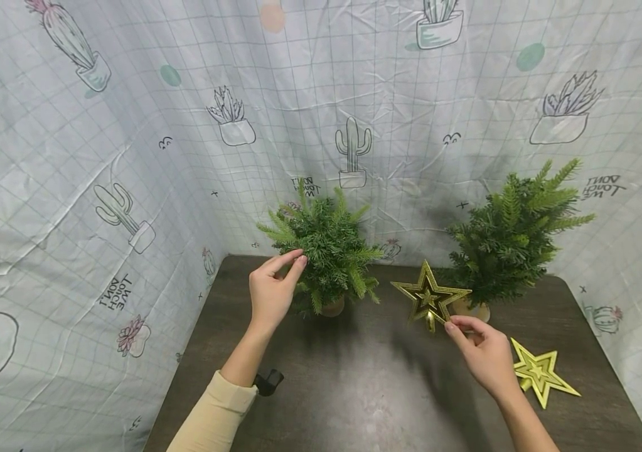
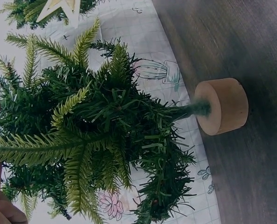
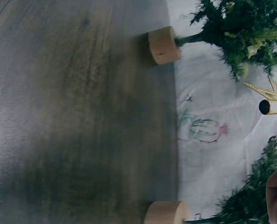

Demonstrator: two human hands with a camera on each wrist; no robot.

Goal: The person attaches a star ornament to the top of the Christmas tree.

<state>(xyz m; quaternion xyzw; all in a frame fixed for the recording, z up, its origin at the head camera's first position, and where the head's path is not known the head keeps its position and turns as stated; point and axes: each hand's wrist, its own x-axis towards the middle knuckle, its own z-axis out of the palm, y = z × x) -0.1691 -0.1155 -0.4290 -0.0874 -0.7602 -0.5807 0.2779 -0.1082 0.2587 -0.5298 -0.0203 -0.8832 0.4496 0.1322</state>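
My left hand (image 1: 272, 292) is at the left side of a small artificial Christmas tree (image 1: 329, 242), thumb and forefinger pinching a branch tip. In the left wrist view its fingers (image 2: 0, 205) show at the lower left edge, beside a light green branch (image 2: 40, 147). This tree stands on a round wooden base (image 2: 224, 105). My right hand (image 1: 484, 351) pinches one point of a gold star tree topper (image 1: 428, 298), held up between the two trees. The topper's hollow socket (image 3: 269, 107) points toward the table in the right wrist view.
A second small tree (image 1: 515, 242) stands at the back right on a wooden base (image 1: 473, 309). Another gold star (image 1: 538, 370) lies on the dark table (image 1: 354, 389), right of my right hand. Printed curtains (image 1: 287, 94) hang behind and at the sides.
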